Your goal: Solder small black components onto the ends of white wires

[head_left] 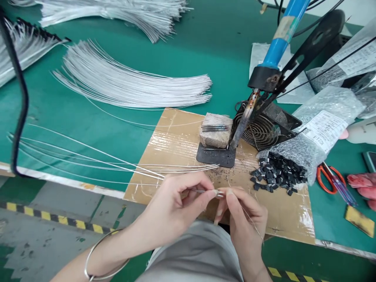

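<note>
Near the front edge of the cardboard sheet (182, 133), my left hand (188, 199) pinches a thin white wire, its thumb and index finger pressed together. My right hand (242, 213) meets it fingertip to fingertip, closed on a small silvery piece (219, 194) at the wire's end. A fine strand (252, 221) trails over the right fingers. Several white wires (117, 158) lie loose to the left, their ends just beyond my hands. Behind them a soldering iron (245, 119) with a blue handle points down at a small dark plate (216, 156).
A beige block (216, 137) stands behind the plate, beside a round fan grille (255, 129). Small black parts (276, 172) spill from a bubble bag (320, 125). Orange scissors (327, 178) lie right; a wire bundle (132, 82) lies at the back left. A black cable (22, 86) hangs left.
</note>
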Demonstrator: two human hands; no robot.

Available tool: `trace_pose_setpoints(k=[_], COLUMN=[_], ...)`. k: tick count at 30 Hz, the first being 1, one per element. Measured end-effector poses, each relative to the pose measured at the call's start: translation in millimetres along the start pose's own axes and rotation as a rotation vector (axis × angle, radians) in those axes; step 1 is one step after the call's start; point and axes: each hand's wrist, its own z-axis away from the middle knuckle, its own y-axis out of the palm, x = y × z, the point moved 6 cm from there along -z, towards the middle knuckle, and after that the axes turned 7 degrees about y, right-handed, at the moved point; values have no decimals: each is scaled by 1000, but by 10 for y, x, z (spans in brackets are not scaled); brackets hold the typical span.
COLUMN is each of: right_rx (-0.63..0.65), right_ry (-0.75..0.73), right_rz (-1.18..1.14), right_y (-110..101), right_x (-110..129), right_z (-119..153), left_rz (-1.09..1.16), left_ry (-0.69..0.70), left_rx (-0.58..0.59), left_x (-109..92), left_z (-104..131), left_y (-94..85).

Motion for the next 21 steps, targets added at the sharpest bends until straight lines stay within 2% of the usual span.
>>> trace_pose_setpoints(k=[5, 14, 21], right_rx=[46, 58, 37], right_ry=[42, 38, 161], right_rz=[-122, -161, -213], right_y=[49, 63, 69], right_x=[-19, -38, -55], right_z=[6, -31, 1], left_rz=[6, -33, -122], left_ry=[21, 50, 46], left_rx=[-10, -19, -22], left_x=[19, 28, 32], left_z=[13, 55, 64], left_y=[-7, 19, 24])
